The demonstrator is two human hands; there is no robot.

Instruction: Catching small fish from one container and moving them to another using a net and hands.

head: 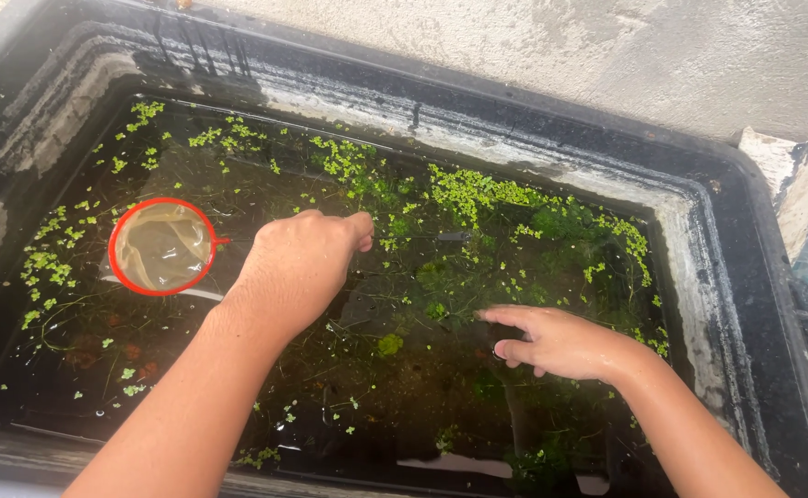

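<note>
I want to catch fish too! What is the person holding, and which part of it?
The left hand grips the thin handle of a small red-rimmed net, at the end away from the hoop. The right hand holds nothing; its fingers are spread.

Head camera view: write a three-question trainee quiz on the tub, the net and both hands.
1. True or false: the left hand is closed around the handle of the red-rimmed net.
2. What floats in green patches on the water of the black tub?
3. The right hand is: A) lifting the net, B) at the water surface with fingers extended, C) resting on the tub's rim.

Key: 1 true; 2 small floating plants; 3 B.
</note>
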